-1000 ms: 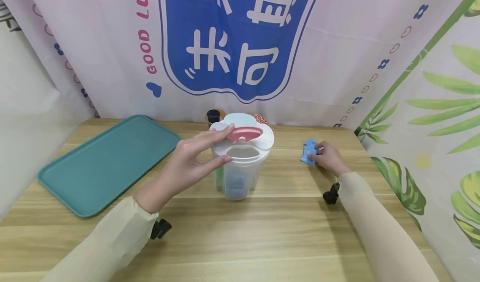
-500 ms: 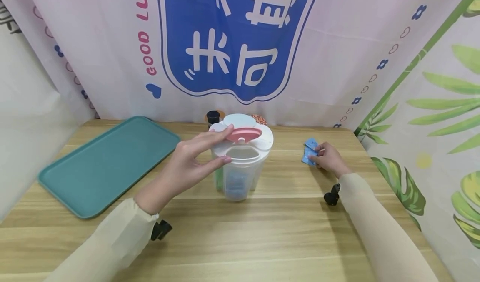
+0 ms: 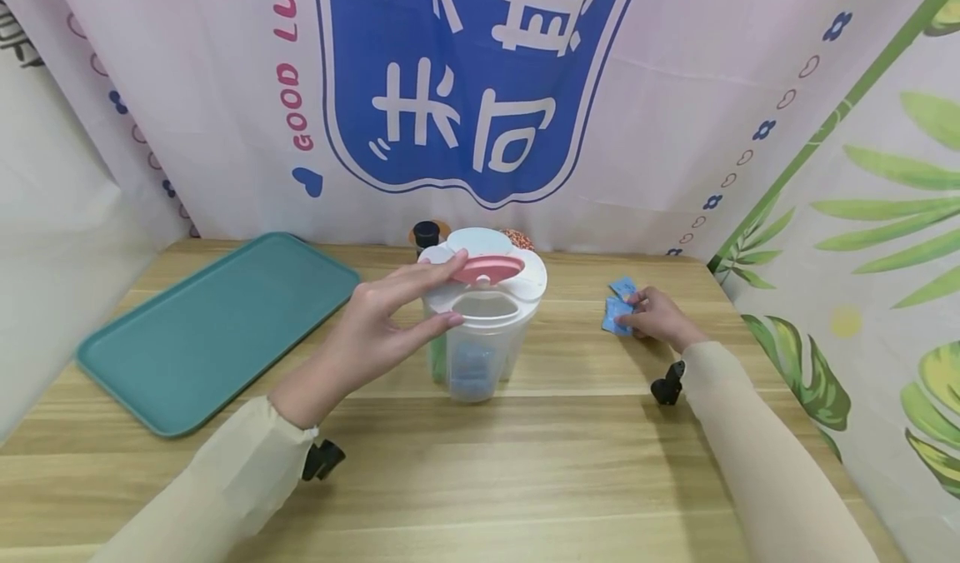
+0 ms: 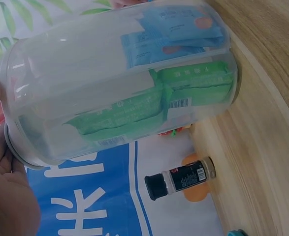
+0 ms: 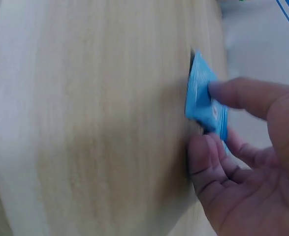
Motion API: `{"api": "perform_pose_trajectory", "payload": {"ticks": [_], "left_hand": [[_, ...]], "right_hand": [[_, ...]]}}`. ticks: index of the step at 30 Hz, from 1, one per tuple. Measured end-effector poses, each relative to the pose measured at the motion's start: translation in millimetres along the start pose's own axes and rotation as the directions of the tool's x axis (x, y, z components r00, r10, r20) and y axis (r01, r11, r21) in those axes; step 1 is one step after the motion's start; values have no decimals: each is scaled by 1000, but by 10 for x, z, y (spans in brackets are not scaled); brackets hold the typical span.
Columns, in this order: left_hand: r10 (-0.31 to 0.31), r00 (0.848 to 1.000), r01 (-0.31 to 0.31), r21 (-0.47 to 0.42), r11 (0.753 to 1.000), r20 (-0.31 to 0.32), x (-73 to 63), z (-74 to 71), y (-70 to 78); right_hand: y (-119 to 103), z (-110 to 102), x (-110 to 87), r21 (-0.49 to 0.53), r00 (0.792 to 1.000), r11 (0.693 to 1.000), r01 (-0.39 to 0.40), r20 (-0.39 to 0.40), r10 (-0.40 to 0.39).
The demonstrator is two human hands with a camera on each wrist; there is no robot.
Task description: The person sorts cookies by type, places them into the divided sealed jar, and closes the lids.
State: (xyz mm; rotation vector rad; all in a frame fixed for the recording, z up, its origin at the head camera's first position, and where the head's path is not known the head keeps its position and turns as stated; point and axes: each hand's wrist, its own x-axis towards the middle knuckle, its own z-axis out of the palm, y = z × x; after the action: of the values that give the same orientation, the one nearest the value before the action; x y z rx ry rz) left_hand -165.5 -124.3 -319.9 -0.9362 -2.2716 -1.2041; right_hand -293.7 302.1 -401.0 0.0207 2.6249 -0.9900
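Observation:
A clear plastic storage container (image 3: 471, 363) with a white lid (image 3: 529, 286) stands upright mid-table, its pink flap (image 3: 497, 270) raised from the opening. My left hand (image 3: 366, 321) grips across this lid, index finger by the flap and thumb at the front rim. Inside show blue packets (image 4: 176, 32) and green packets (image 4: 196, 81) in separate compartments. Off to the right, my right hand (image 3: 660, 316) pinches a small blue packet (image 3: 615, 316) close to the tabletop, thumb below and index finger on its face. Another blue packet (image 3: 621, 286) lies just behind it.
A teal tray (image 3: 217, 338) occupies the table's left side. Behind the container stands a black-capped seasoning bottle (image 3: 427, 233), with an orange item (image 3: 444, 228) and a reddish item (image 3: 519, 237) partly hidden beside it. A printed curtain (image 3: 637, 130) hangs along the back edge.
The nearer blue packet has shifted and turned slightly in my right hand, standing out more from the one behind. My left hand and the container stay put.

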Motion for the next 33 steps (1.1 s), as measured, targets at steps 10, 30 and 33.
{"api": "perform_pose_trajectory", "payload": {"ticks": [10, 30, 33], "left_hand": [[4, 1000, -4, -3, 1000, 0, 9, -3, 17], [-13, 1000, 13, 10, 1000, -2, 11, 1, 12], [-5, 1000, 5, 8, 1000, -9, 7, 5, 11]], "right_hand": [[-2, -19, -16, -38, 997, 999, 6, 77, -4], [121, 10, -112, 50, 994, 992, 113, -3, -113], [135, 31, -125, 48, 990, 989, 137, -37, -135]]}}
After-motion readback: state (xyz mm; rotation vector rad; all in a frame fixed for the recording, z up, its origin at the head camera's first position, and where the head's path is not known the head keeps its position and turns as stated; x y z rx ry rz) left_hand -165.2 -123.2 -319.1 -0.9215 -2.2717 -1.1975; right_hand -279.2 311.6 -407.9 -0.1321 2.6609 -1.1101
